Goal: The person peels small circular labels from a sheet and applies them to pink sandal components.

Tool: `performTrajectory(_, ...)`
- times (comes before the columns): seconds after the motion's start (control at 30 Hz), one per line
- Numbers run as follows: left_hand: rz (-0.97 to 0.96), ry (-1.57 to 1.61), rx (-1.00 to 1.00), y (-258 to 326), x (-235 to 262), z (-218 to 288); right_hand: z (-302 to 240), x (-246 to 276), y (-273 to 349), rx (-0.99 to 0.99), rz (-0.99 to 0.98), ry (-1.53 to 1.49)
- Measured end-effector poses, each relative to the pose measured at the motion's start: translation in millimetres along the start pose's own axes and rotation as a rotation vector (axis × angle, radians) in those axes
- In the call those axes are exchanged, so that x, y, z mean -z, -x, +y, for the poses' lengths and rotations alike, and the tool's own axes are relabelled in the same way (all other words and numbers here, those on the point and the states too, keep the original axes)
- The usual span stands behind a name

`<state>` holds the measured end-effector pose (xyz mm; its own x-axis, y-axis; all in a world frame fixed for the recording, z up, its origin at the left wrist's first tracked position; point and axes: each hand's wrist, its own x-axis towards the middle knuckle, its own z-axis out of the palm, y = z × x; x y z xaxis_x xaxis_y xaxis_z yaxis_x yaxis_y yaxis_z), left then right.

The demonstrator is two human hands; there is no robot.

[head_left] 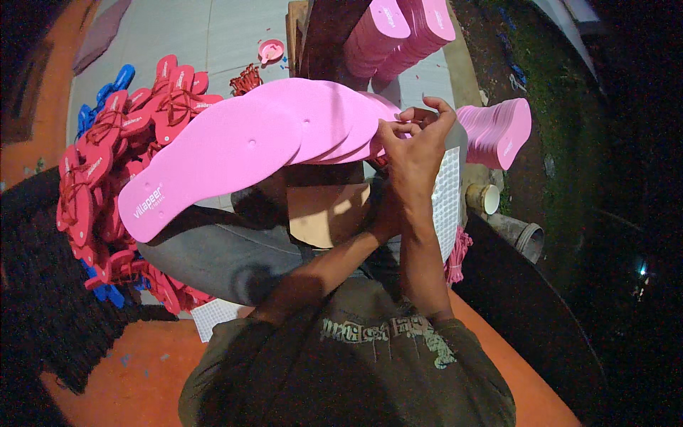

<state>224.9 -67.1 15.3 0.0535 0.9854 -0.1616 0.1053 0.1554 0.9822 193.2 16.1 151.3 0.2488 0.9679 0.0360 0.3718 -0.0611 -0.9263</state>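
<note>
Several pink flip-flop soles (235,135) lie fanned over one another above my lap, the top one pointing to the lower left with small strap holes showing. At their right end is my right hand (416,146), its fingers bent and pinched together by the edge of the soles. What sits between those fingertips is too small to make out. My left hand (386,217) reaches in under the right forearm, and its fingers are hidden behind that arm and the soles. A tan block (329,213) with a flat face is below the soles, between my legs.
Red flip-flops (107,185) are heaped at the left, with some blue ones (114,89). Stacks of pink soles (398,43) stand at the back, another stack (498,132) at the right. Red straps (245,80) lie near a small pink dish (270,51). A white cup (484,199) is at the right.
</note>
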Motion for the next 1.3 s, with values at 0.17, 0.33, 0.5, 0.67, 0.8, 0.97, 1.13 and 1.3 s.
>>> performTrajectory(0.17,-0.01,-0.005,-0.003,-2,-1,1,-3,4,-3,0.003,-0.037,0.249)
performTrajectory(0.33,-0.017,-0.011,-0.009,-3,-5,3,15,12,-9,-0.041,-0.017,0.152)
performTrajectory(0.5,-0.012,-0.025,-0.002,0,-1,0,5,11,-1,-0.036,0.015,-0.167)
performTrajectory(0.67,-0.006,-0.032,0.003,3,2,-4,-9,0,3,-0.141,-0.151,-0.29)
performTrajectory(0.8,0.0,-0.036,0.008,6,4,-4,-5,-5,2,-0.108,-0.125,-0.227)
performTrajectory(0.97,0.004,-0.036,0.006,7,6,-3,-8,-8,1,-0.162,-0.137,-0.2)
performTrajectory(1.13,0.0,-0.032,0.007,7,6,-3,-5,-10,2,-0.148,-0.075,-0.116)
performTrajectory(1.3,0.003,-0.035,0.009,7,6,-4,-6,-12,1,-0.146,-0.056,-0.001)
